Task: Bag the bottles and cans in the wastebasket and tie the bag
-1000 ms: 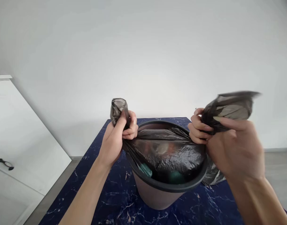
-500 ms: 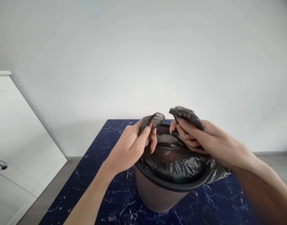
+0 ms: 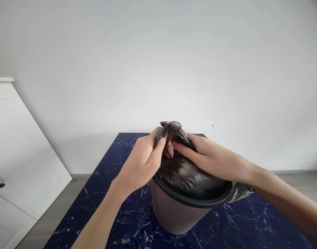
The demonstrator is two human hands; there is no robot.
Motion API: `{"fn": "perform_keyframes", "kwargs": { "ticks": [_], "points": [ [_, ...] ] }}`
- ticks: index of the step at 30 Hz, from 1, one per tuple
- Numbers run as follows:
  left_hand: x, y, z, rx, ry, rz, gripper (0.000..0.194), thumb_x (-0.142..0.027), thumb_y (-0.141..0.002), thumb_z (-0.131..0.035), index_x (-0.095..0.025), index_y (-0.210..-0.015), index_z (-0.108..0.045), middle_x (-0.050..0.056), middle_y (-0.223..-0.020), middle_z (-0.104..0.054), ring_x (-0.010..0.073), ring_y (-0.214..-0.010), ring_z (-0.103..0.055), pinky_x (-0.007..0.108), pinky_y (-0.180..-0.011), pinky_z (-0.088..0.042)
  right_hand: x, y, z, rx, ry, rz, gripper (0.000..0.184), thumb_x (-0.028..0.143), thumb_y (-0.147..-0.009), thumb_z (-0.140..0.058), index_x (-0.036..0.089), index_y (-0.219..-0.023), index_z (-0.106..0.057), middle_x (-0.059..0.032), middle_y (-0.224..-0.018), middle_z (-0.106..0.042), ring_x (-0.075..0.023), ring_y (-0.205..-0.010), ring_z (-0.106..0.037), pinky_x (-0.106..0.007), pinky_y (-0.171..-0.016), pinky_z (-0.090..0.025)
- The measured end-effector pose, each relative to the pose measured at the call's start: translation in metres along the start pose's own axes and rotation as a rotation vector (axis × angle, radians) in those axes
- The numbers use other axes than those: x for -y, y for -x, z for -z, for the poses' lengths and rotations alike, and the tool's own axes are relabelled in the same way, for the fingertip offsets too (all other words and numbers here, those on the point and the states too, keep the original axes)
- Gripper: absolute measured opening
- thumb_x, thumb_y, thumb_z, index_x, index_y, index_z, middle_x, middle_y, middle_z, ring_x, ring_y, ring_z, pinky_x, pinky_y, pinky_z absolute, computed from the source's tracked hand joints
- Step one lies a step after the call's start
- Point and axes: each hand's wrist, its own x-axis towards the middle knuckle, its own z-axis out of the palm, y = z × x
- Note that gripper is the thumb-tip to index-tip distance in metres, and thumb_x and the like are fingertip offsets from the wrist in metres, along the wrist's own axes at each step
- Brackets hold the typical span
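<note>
The dark plastic bag (image 3: 190,178) sits inside the round bin (image 3: 175,218), which stands on the blue marbled worktop (image 3: 129,221). Reading the bin's mouth as a clock with twelve toward the wall (image 3: 158,69), the left hand (image 3: 145,157) is at ten, its grip pinching a bunched end of the bag; the right hand (image 3: 206,154) is at one, its grip closed on the other end. These ends meet around eleven. More dark plastic (image 3: 240,192) lies just outside the rim, near four.
</note>
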Motion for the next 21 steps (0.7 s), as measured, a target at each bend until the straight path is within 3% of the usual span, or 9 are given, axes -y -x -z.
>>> {"fn": "perform_keyframes", "kwargs": {
  "ticks": [3, 7, 9, 12, 14, 17, 19, 21],
  "points": [
    [-0.001, 0.0, 0.001, -0.045, 0.017, 0.004, 0.041, -0.041, -0.119, -0.034, -0.023, -0.089, -0.056, 0.0, -0.085, -0.066, 0.0169, -0.08, -0.063, 0.036, -0.08, -0.048, -0.002, -0.001, -0.003, 0.102, 0.111, 0.0, 0.046, 0.051, -0.111, -0.041, 0.024, -0.086, -0.07, -0.006, -0.091, -0.078, -0.0235, -0.082, -0.072, -0.043, -0.085, -0.055],
    [-0.002, 0.0, 0.0, -0.069, -0.016, 0.015, 0.04, -0.042, -0.118, -0.033, -0.024, -0.089, -0.053, 0.002, -0.088, -0.062, 0.0187, -0.082, -0.059, 0.039, -0.08, -0.047, -0.006, -0.003, -0.003, 0.176, 0.04, -0.004, 0.052, 0.049, -0.113, -0.038, 0.025, -0.082, -0.073, -0.0056, -0.093, -0.08, -0.0227, -0.09, -0.074, -0.04, -0.091, -0.055],
    [-0.002, 0.001, -0.001, -0.122, -0.044, -0.011, 0.035, -0.041, -0.118, -0.035, -0.024, -0.092, -0.051, 0.004, -0.099, -0.062, 0.0206, -0.093, -0.06, 0.041, -0.086, -0.049, -0.007, -0.004, -0.003, 0.144, -0.009, -0.049, 0.05, 0.051, -0.112, -0.041, 0.024, -0.076, -0.065, -0.0047, -0.08, -0.074, -0.0204, -0.076, -0.069, -0.037, -0.077, -0.055],
    [0.0, 0.002, -0.002, -0.129, -0.049, -0.062, 0.026, -0.039, -0.117, -0.037, -0.025, -0.104, -0.054, 0.009, -0.125, -0.063, 0.0263, -0.119, -0.06, 0.048, -0.104, -0.05, -0.006, -0.004, -0.004, 0.014, -0.136, -0.129, 0.048, 0.055, -0.109, -0.048, 0.024, -0.072, -0.05, 0.0003, -0.065, -0.058, -0.0144, -0.057, -0.05, -0.033, -0.056, -0.044],
    [0.001, 0.004, -0.002, -0.094, -0.042, -0.08, 0.022, -0.038, -0.117, -0.037, -0.027, -0.121, -0.055, 0.011, -0.138, -0.061, 0.0292, -0.13, -0.058, 0.052, -0.111, -0.049, -0.002, -0.004, -0.004, -0.063, -0.241, -0.143, 0.04, 0.05, -0.106, -0.055, 0.023, -0.076, -0.052, 0.0016, -0.066, -0.056, -0.013, -0.057, -0.049, -0.03, -0.052, -0.042],
    [0.001, 0.006, 0.0, -0.06, -0.072, -0.104, 0.03, -0.033, -0.116, -0.04, -0.033, -0.146, -0.046, 0.012, -0.152, -0.055, 0.0309, -0.137, -0.057, 0.054, -0.116, -0.051, 0.007, -0.004, -0.001, -0.018, -0.313, -0.109, 0.013, 0.034, -0.095, -0.068, 0.022, -0.095, -0.063, 0.0, -0.08, -0.065, -0.0152, -0.066, -0.061, -0.029, -0.055, -0.05],
    [-0.001, 0.007, 0.001, -0.045, -0.106, -0.119, 0.038, -0.03, -0.115, -0.044, -0.036, -0.153, -0.042, 0.01, -0.158, -0.051, 0.0318, -0.142, -0.056, 0.055, -0.117, -0.053, 0.013, -0.004, -0.001, 0.063, -0.253, -0.051, 0.029, 0.034, -0.087, -0.078, 0.024, -0.111, -0.065, -0.0013, -0.091, -0.07, -0.018, -0.074, -0.066, -0.032, -0.059, -0.055],
    [-0.004, 0.009, 0.001, -0.027, -0.132, -0.142, 0.037, -0.029, -0.114, -0.045, -0.035, -0.151, -0.045, 0.009, -0.162, -0.047, 0.0332, -0.148, -0.051, 0.053, -0.116, -0.057, 0.017, -0.004, -0.005, 0.077, -0.127, 0.0, 0.051, 0.046, -0.078, -0.088, 0.025, -0.118, -0.064, -0.0034, -0.1, -0.071, -0.0209, -0.081, -0.067, -0.035, -0.063, -0.057]
  ]
}}
